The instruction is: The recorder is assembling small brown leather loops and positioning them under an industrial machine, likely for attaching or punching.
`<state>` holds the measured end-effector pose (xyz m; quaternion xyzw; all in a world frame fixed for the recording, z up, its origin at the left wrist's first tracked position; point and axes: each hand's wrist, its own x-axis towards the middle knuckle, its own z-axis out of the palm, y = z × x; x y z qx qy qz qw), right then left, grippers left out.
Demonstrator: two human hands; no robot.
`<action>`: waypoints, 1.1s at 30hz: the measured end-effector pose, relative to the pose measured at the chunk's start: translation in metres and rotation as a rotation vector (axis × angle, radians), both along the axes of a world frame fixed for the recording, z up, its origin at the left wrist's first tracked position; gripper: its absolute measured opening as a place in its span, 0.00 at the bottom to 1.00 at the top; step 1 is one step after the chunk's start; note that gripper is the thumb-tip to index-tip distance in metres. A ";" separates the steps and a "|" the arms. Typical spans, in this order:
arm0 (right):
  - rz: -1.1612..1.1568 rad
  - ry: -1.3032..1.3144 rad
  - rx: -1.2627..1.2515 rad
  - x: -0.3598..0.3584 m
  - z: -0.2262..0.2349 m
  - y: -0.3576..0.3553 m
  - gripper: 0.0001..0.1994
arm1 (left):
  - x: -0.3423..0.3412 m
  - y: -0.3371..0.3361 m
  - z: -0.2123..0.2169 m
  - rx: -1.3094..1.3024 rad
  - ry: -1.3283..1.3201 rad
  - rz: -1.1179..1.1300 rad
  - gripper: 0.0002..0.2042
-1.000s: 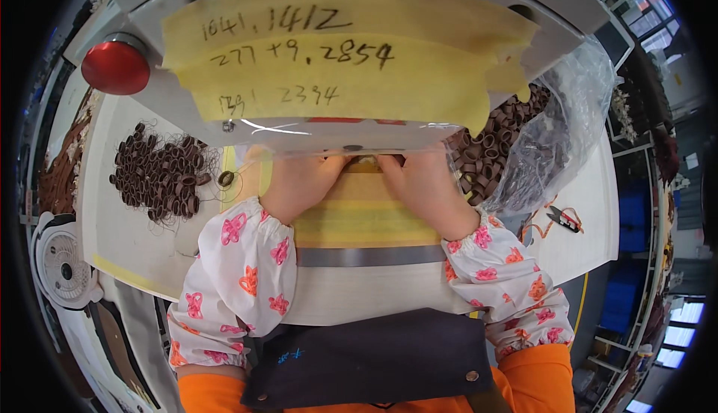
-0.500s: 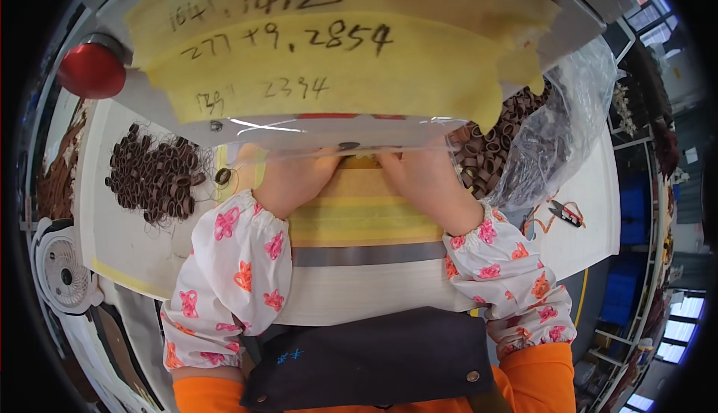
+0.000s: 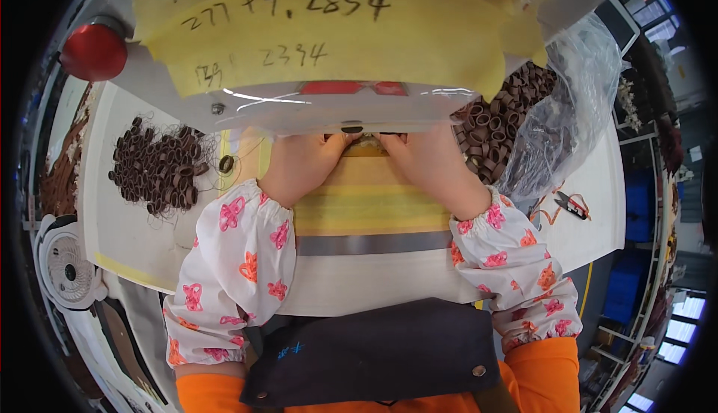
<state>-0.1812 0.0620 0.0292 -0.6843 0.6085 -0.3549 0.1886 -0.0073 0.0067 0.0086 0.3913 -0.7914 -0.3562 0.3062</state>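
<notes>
Both of my hands reach to the middle of the work surface, under the lower edge of a pale machine head [image 3: 247,117]. My left hand [image 3: 303,162] has its thumb turned inward, and its other fingers are mostly hidden behind the machine. Mirroring it, my right hand [image 3: 425,164] points its thumb toward the left one. Both look closed at the machine's front, but whatever they grip cannot be made out. Below them runs a yellow-taped strip [image 3: 366,196]. A single brown ring [image 3: 226,164] with loose thread lies beside my left wrist.
A pile of threaded brown rings [image 3: 161,166] lies at left. More brown rings [image 3: 490,132] spill at right beside a clear plastic bag [image 3: 572,114]. Thread snips [image 3: 571,205] rest on the right. A red button [image 3: 94,52] and a white fan [image 3: 69,263] are at left.
The view has shifted slightly, so the machine head sits higher in the picture. My hands stay at the same place under it, their thumbs a little closer together.
</notes>
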 end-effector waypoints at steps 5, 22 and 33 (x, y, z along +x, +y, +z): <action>-0.006 0.041 -0.121 0.000 -0.011 -0.005 0.06 | 0.000 0.000 0.008 0.079 -0.158 0.031 0.09; 0.026 0.033 -0.224 0.002 -0.003 0.022 0.06 | 0.018 0.029 0.010 -0.396 -0.170 -0.008 0.13; -0.261 0.508 -0.303 -0.077 0.019 0.010 0.05 | 0.094 0.013 0.025 -0.247 -0.101 0.357 0.06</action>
